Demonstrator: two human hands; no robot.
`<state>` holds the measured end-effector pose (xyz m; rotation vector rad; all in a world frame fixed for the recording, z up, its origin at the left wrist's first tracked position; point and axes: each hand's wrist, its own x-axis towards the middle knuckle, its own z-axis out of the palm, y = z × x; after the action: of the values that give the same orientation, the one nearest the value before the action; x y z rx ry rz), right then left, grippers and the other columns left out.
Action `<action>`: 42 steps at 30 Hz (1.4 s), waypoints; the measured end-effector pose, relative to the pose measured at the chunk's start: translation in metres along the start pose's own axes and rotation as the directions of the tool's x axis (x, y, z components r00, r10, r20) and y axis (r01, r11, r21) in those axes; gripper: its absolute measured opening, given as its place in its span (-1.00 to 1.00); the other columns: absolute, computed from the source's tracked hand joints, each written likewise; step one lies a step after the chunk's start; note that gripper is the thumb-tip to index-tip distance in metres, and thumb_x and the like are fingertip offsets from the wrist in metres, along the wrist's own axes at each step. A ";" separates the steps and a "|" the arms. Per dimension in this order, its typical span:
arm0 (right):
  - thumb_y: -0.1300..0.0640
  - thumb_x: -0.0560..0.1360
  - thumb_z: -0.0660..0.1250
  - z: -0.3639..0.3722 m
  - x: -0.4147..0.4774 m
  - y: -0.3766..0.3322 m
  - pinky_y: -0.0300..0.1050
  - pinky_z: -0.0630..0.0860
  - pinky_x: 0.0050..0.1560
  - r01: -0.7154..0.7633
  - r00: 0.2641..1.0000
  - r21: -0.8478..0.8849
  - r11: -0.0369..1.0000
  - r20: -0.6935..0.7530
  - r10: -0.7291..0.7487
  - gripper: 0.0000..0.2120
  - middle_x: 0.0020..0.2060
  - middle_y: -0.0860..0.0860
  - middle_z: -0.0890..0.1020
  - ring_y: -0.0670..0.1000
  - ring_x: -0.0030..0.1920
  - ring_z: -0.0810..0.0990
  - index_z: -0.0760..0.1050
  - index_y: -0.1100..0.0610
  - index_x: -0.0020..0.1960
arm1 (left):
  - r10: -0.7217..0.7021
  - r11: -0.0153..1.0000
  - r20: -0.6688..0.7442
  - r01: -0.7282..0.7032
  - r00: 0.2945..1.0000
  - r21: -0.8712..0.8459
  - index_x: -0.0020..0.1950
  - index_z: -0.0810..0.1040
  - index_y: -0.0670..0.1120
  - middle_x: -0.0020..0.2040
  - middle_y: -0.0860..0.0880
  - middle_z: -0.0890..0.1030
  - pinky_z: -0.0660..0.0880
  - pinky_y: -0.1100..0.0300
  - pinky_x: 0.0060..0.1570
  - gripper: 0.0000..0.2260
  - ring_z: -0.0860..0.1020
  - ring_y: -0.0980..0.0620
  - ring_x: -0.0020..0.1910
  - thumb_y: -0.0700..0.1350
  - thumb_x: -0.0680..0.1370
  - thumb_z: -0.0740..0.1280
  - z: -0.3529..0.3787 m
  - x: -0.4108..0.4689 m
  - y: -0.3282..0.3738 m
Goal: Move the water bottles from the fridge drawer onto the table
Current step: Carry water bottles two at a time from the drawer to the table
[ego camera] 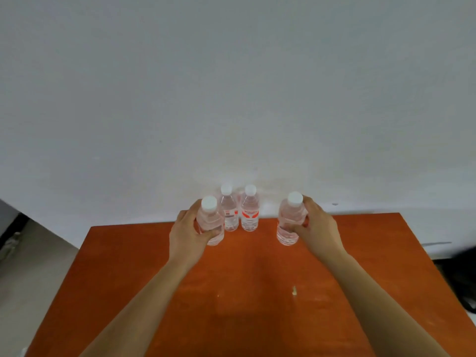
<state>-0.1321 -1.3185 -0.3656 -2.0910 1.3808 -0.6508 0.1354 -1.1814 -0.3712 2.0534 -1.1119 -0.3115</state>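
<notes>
As our left hand (186, 237) grips bottle A (210, 224), right hand (318, 229) bottle B (289, 222), we log bottle C (229, 213), bottle D (249, 215) upright at table (244, 292) rear.

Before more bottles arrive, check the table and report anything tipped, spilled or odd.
No spill, nothing tipped. Two rear bottles stand upright on the table; the left hand grips a third bottle, the right hand a fourth bottle, both upright. Only a small pale scrap lies near the right forearm.
</notes>
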 end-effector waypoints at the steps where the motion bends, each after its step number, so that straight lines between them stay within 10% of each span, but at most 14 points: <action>1: -0.02 0.36 0.57 0.005 0.012 0.008 -0.12 0.47 -0.01 -0.017 1.000 0.037 0.999 0.004 0.017 -0.32 0.21 -0.05 0.62 0.06 0.13 0.62 0.35 -0.08 0.40 | -0.023 1.000 -0.001 0.023 1.000 -0.014 0.47 0.36 0.12 0.25 0.01 0.56 0.43 0.11 0.14 -0.24 0.53 -0.01 0.21 0.04 0.33 0.60 0.008 0.011 -0.006; 23: 0.08 0.46 0.49 0.090 0.113 0.042 0.11 0.51 0.28 0.060 0.965 0.133 0.989 0.246 -0.092 -0.25 0.38 0.07 0.34 0.11 0.28 0.49 0.18 -0.09 0.53 | -0.217 0.972 0.118 0.226 0.969 -0.071 0.50 0.28 0.06 0.39 -0.02 0.50 0.48 0.02 0.19 -0.30 0.49 -0.11 0.34 -0.18 0.45 0.53 0.061 0.096 -0.053; 29: -0.07 0.63 0.23 0.031 0.107 -0.017 0.04 0.53 0.26 0.177 0.984 0.136 0.975 0.010 -0.180 -0.46 0.42 0.06 0.33 -0.01 0.30 0.47 0.20 0.04 0.55 | 0.022 0.999 0.054 -0.024 0.998 0.035 0.60 0.11 0.04 0.58 0.01 0.23 0.33 -0.08 0.44 -0.31 0.28 -0.05 0.52 -0.09 0.57 0.40 0.019 0.092 0.002; 34: -0.15 0.67 0.11 -0.029 0.073 -0.073 0.10 0.42 0.31 0.321 0.862 -0.215 0.922 -0.337 -0.379 -0.50 0.48 0.10 0.30 0.12 0.44 0.35 0.22 0.05 0.53 | 0.372 0.883 -0.028 -0.345 0.928 0.319 0.59 0.19 -0.02 0.60 -0.08 0.17 0.19 -0.10 0.48 -0.46 0.15 -0.11 0.58 0.16 0.65 0.13 -0.033 0.072 0.069; 42: -0.23 0.66 0.01 -0.099 -0.028 -0.059 0.22 -0.06 0.56 0.081 0.796 -0.567 0.819 -0.457 -0.396 -0.38 0.61 0.18 -0.01 0.19 0.60 -0.08 0.10 0.06 0.61 | 0.551 0.757 -0.047 -0.475 0.834 0.450 0.62 0.10 0.02 0.62 -0.16 0.02 0.01 -0.24 0.52 -0.43 -0.03 -0.19 0.60 0.23 0.65 -0.05 -0.030 0.013 0.136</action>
<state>-0.1674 -1.2908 -0.2556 -2.6907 1.7625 -1.1878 0.0764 -1.2208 -0.2506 1.9665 -1.6838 0.4234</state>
